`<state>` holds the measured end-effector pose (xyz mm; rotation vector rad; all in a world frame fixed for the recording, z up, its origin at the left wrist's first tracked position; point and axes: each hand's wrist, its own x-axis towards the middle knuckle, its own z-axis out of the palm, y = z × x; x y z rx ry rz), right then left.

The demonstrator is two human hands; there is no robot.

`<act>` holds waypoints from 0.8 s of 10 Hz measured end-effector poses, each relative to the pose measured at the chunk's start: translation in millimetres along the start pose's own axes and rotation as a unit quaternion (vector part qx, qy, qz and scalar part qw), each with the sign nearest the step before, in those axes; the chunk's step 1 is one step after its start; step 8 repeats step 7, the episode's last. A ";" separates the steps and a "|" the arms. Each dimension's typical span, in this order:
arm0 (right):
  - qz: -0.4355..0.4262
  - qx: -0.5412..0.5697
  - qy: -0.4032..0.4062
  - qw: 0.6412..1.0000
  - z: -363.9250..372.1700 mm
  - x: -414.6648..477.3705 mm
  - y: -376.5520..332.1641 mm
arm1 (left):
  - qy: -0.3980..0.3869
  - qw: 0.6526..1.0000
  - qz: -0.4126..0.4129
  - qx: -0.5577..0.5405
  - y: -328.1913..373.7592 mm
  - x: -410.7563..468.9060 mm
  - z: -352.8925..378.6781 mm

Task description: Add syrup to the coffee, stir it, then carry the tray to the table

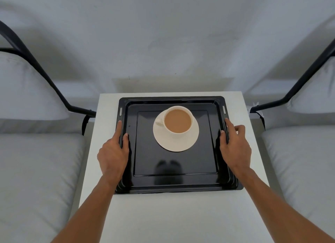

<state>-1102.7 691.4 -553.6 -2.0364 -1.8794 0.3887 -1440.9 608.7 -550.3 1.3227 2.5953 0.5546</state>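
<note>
**Tray gripped on white table**

A white table (174,215) is flanked by grey-cushioned chairs (36,170). On it a black tray (174,181) is clamped at its side rims by the left hand (113,154) and right hand (235,148). Between the grips, slightly beyond them, a cup of milky coffee (178,120) is seated on a white saucer (175,142).

The tray (174,181) lies on the table (181,215) between two chairs; the cup (178,120) on its saucer (175,143) sits toward the tray's far side
</note>
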 end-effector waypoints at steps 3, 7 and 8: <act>-0.015 -0.062 -0.075 0.995 -11.8 -5.5 -5.7 | -0.069 0.996 0.030 0.051 1.5 -1.5 -15.3; -0.030 -0.135 -0.128 0.982 -45.0 -55.9 -28.9 | -0.121 0.984 0.079 0.108 0.5 -39.4 -51.1; -0.030 -0.135 -0.128 0.982 -45.0 -55.9 -28.9 | -0.121 0.984 0.079 0.108 0.5 -39.4 -51.1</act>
